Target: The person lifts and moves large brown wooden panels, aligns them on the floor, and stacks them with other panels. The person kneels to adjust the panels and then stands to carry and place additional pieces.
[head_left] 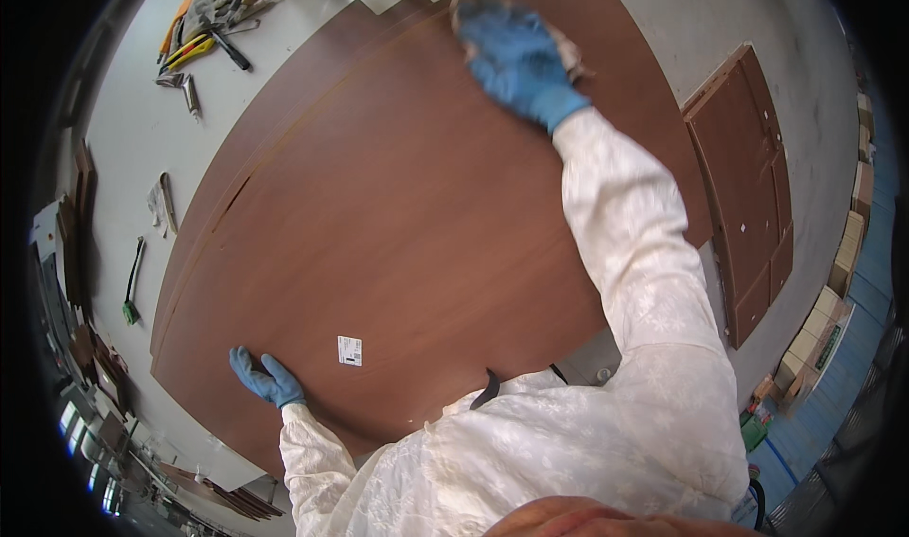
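Observation:
A large reddish-brown panel [407,187] lies flat in front of me, with a long seam or groove near its far left edge and a small white label [349,350] on its near part. My left hand [266,378], in a blue glove, rests flat on the panel's near left with its fingers apart. Stretched out to the far edge, my right hand [521,59], also blue-gloved and a little blurred, presses a light brown rag [571,54] to the surface. Most of the rag is hidden under the glove.
Another brown panel [748,196] lies to the right. At the far left of the pale table sit a bag of tools [232,2], a yellow cutter [189,52] and a metal tube [191,95]. A green-headed brush [131,312] lies at the left. Boxes [814,333] line the right side.

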{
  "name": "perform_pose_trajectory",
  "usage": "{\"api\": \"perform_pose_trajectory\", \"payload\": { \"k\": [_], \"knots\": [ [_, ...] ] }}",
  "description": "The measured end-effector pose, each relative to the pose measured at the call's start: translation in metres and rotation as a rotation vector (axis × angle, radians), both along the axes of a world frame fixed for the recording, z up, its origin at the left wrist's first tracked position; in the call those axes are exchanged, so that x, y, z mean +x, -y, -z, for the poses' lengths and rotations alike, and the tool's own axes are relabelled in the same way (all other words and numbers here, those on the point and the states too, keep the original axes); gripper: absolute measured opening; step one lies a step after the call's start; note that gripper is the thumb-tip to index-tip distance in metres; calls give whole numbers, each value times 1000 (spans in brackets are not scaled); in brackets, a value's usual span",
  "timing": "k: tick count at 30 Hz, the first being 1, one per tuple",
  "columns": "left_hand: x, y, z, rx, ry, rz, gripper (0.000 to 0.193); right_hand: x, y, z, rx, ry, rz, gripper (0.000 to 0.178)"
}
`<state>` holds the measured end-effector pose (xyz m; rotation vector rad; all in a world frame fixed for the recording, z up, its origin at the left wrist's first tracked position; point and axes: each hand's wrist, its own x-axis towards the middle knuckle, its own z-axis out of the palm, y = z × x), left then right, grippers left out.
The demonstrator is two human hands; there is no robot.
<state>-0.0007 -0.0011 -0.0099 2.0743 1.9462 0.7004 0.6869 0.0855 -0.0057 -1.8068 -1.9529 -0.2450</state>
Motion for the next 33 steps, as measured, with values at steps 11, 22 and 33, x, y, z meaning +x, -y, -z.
{"api": "perform_pose_trajectory", "payload": {
  "k": [11, 22, 33],
  "knots": [
    [-5, 0, 2, 18, 7, 10, 51, 144, -22, 28, 97, 290, 638, 50],
    [-9, 1, 3, 42, -95, 56, 54, -202, 88, 41, 19, 1329, 704, 75],
    [-9, 1, 6, 101, -113, 71, 52, 105, 382, -16, 85, 61, 1000, 33]
  ]
}}
